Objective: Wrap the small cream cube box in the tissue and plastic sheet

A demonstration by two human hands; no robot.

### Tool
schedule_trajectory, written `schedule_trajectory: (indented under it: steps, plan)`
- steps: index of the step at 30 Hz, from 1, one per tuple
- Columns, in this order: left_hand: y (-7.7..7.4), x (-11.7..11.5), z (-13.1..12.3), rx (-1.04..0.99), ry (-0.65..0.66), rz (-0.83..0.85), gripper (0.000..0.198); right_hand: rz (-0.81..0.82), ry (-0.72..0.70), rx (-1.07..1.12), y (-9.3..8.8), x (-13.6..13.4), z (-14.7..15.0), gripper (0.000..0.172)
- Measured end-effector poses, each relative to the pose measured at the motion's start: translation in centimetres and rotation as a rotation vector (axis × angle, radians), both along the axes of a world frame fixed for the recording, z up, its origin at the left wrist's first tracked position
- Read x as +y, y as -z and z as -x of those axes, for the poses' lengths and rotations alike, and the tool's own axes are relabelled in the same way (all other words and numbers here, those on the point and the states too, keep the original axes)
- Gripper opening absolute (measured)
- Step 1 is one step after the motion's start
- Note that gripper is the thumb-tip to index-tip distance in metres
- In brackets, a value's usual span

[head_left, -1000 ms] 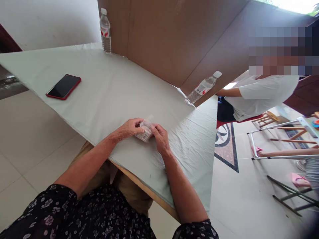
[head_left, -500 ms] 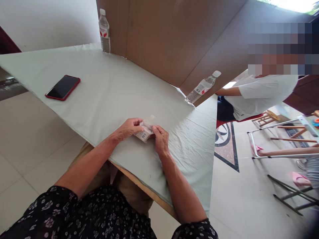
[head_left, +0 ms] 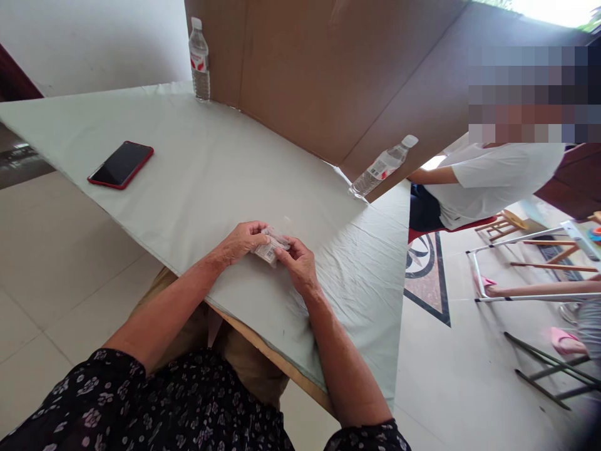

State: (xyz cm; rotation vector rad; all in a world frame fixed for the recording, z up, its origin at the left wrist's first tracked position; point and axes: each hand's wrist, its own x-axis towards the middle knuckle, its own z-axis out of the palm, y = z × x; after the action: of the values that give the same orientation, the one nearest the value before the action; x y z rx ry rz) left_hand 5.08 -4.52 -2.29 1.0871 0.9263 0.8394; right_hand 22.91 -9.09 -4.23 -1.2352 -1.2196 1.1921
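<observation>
Both my hands hold a small clear plastic packet with a barcode label, just above the pale green tablecloth near the table's front edge. My left hand pinches the packet's left end with curled fingers. My right hand grips the right end, its fingers folded over the top. Most of the packet is hidden between my fingers, so I cannot make out what is inside.
A red-cased phone lies at the left. One water bottle stands at the back by a tall cardboard screen; another bottle leans at the right. A person in a white shirt sits beyond the screen.
My right hand's fingers have folded further over the packet, which now lies flatter and more hidden. The clear flap that stuck up at its far end no longer shows.
</observation>
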Motion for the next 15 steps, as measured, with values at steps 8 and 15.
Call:
schedule_trajectory:
  steps: [8, 15]
  plan:
    - [-0.3, -0.3, 0.1, 0.044, 0.051, -0.056, 0.042, -0.019, 0.013, -0.107, -0.4, 0.0, -0.1, 0.038]
    - [-0.3, -0.5, 0.1, 0.058, 0.117, -0.083, 0.043, -0.068, 0.038, -0.093, -1.1, 0.7, 0.4, 0.029]
